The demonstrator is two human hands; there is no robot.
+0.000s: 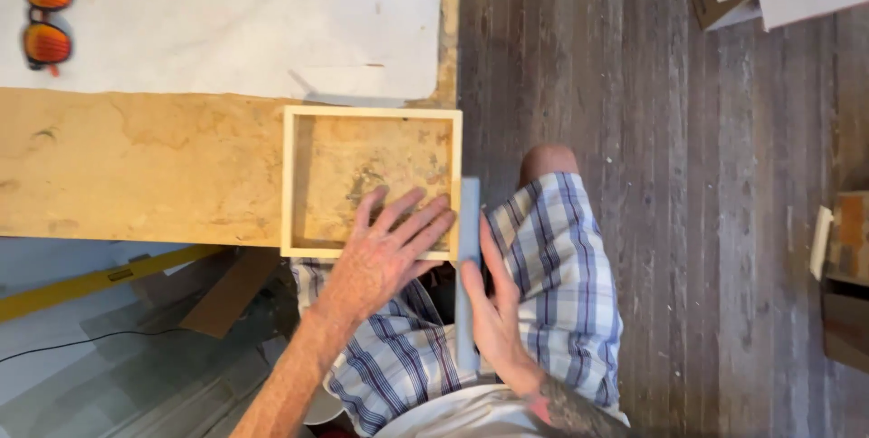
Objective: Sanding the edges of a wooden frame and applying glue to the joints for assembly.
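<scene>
Plainly, the left hand (385, 252) lay flat with fingers spread across the lower right corner of the wooden frame (371, 114), pressing rather than gripping. The right hand (493, 307) was closed around a long grey block (469, 221), set upright against the frame's right edge. The frame sat at the corner of the workbench (136, 166), partly over the edge. It looked light, stiff and thin-railed, probably weak at its glued corners, so it was best held flat near a joint. Sunglasses (45, 17) lay well apart on the white sheet (272, 22).
</scene>
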